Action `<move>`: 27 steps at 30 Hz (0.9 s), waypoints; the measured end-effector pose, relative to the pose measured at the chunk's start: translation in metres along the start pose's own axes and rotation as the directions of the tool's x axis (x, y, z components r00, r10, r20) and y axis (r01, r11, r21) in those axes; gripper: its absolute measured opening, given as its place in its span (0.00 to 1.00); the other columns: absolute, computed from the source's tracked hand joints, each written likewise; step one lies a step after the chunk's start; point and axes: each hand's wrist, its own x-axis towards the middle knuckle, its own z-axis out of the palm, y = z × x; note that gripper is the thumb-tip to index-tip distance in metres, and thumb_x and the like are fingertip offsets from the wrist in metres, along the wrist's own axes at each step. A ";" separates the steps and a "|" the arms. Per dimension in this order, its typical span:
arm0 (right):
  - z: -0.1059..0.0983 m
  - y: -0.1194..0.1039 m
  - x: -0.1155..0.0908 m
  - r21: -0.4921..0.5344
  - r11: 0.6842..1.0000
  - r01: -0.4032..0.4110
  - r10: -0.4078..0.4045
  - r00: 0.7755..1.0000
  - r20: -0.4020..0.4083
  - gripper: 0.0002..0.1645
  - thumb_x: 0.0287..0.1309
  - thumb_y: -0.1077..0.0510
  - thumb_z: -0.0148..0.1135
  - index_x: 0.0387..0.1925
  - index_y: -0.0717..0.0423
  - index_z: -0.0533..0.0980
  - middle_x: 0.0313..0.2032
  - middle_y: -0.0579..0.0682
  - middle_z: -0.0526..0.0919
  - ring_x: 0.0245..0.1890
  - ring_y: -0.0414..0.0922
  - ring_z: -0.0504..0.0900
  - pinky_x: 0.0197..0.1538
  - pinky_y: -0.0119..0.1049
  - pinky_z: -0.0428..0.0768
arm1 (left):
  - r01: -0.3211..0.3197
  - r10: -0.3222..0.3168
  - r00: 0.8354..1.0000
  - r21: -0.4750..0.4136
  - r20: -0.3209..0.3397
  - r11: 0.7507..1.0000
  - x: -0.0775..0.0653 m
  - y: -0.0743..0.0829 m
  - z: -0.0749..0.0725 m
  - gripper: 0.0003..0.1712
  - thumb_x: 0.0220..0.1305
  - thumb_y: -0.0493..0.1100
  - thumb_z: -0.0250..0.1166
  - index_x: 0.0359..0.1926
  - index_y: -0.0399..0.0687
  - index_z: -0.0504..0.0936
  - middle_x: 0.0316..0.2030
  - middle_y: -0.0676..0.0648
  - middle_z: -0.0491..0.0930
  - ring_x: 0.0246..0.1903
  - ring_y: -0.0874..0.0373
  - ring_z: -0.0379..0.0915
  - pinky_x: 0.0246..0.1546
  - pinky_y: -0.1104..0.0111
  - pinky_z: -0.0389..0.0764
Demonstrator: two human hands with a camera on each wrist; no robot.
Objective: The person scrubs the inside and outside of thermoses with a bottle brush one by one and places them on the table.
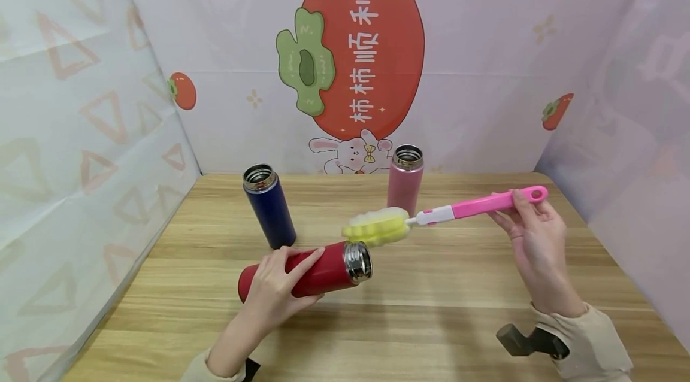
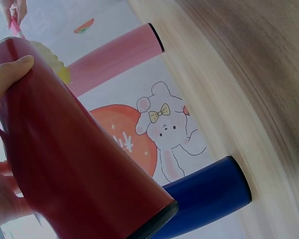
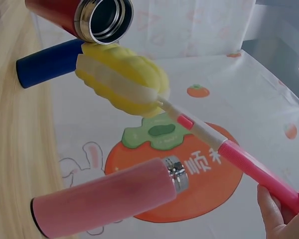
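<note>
My left hand [image 1: 277,283] grips a red vacuum flask [image 1: 323,271] that lies tilted on its side, its open steel mouth facing right. In my right hand [image 1: 536,238] is the pink end of a bottle brush [image 1: 474,207], pinched between thumb and fingers. The brush's yellow and white sponge head [image 3: 122,79] is beside the red flask's mouth, outside it; whether they touch I cannot tell. A blue flask [image 1: 271,208] without a lid stands behind my left hand. Behind the sponge, a pink flask [image 1: 405,184] stands upright, also lidless.
The wooden table [image 1: 431,322] ends at a printed backdrop [image 1: 474,100] with a large persimmon and a rabbit. Cloth walls [image 1: 91,130] close off both sides. A dark wrist mount [image 1: 530,341] sits at my right sleeve.
</note>
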 end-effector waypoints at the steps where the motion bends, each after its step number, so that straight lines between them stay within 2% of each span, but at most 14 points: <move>1: 0.000 0.000 0.000 0.008 1.000 -0.001 0.001 1.000 0.000 0.06 0.55 0.68 0.53 0.35 0.68 0.69 0.31 0.57 0.75 0.35 0.50 0.81 0.39 0.40 0.77 | 0.000 0.000 1.000 0.001 0.006 1.000 0.000 0.000 0.000 0.43 0.28 0.50 0.75 0.54 0.54 0.73 0.36 0.41 0.71 0.37 0.51 0.68 0.34 0.57 0.71; 10: -0.006 -0.003 0.001 0.131 0.990 -0.048 0.048 0.999 0.003 0.06 0.56 0.70 0.51 0.36 0.70 0.69 0.30 0.60 0.76 0.36 0.53 0.81 0.41 0.42 0.76 | 0.000 0.000 1.000 0.017 0.026 1.000 0.001 0.001 0.001 0.45 0.25 0.49 0.76 0.54 0.55 0.73 0.36 0.41 0.72 0.37 0.51 0.68 0.34 0.57 0.71; 14: -0.008 -0.005 0.000 0.154 0.986 -0.071 0.069 0.997 0.022 0.06 0.57 0.69 0.49 0.35 0.70 0.70 0.31 0.60 0.77 0.37 0.53 0.81 0.42 0.41 0.76 | 0.005 -0.006 0.999 0.021 0.037 1.000 0.000 0.001 0.002 0.45 0.25 0.49 0.76 0.54 0.55 0.73 0.37 0.41 0.72 0.37 0.51 0.68 0.33 0.58 0.71; 18: -0.010 -0.007 -0.001 0.164 0.981 -0.101 0.094 0.994 0.049 0.06 0.58 0.69 0.47 0.35 0.70 0.70 0.31 0.60 0.77 0.37 0.52 0.81 0.42 0.41 0.76 | 0.013 -0.014 0.999 0.029 0.038 1.000 -0.001 0.000 0.004 0.44 0.24 0.50 0.76 0.53 0.54 0.74 0.36 0.42 0.71 0.36 0.52 0.69 0.32 0.58 0.71; 27: -0.013 -0.008 -0.004 0.115 0.985 -0.132 0.121 0.988 0.093 0.08 0.60 0.68 0.45 0.35 0.69 0.71 0.32 0.59 0.77 0.34 0.49 0.80 0.42 0.40 0.76 | 0.047 -0.049 0.998 0.051 0.039 0.998 -0.001 -0.002 0.004 0.42 0.26 0.51 0.75 0.52 0.55 0.74 0.35 0.42 0.71 0.35 0.52 0.69 0.31 0.59 0.71</move>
